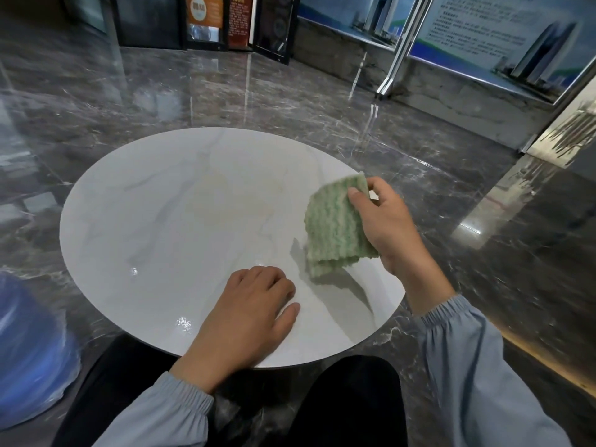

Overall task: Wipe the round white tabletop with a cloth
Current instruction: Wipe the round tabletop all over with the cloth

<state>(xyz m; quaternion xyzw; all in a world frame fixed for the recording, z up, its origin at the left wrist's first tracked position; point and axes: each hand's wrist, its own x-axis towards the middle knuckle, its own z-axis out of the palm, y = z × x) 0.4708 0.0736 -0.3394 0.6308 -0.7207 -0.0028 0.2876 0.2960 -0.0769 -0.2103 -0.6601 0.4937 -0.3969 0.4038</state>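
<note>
Dark grey marble floor (290, 101), polished, veined with white, throwing back streaks of light. Blue-and-white display boards (503, 33) with printed text and tower pictures stand along the far right wall. Dark framed panels (206, 21) stand at the back, one with an orange poster. A blurred blue object (29, 350) sits low at the left edge, too soft to make out.

Round white tabletop (180, 221) in the middle, faint grey veining, glossy, two small glints near the near edge. The person sits close to it, dark trousers (348, 404) under the near rim, pale blue-grey sleeves (464, 366) with gathered cuffs.

Left hand (248, 317) rests on the tabletop near the near rim. Fingers bent down at the knuckles, holding nothing, thumb lying along the surface.

Right hand (383, 221) is raised over the right side of the table, close to the rim. It pinches the cloth (338, 224) near its upper corner, thumb on the face turned to the person, other fingers hidden behind it.

Cloth is green and white, nubbly, folded double. It hangs from the hand, tilted, lower edge above the tabletop, with its shadow on the white just beneath.
</note>
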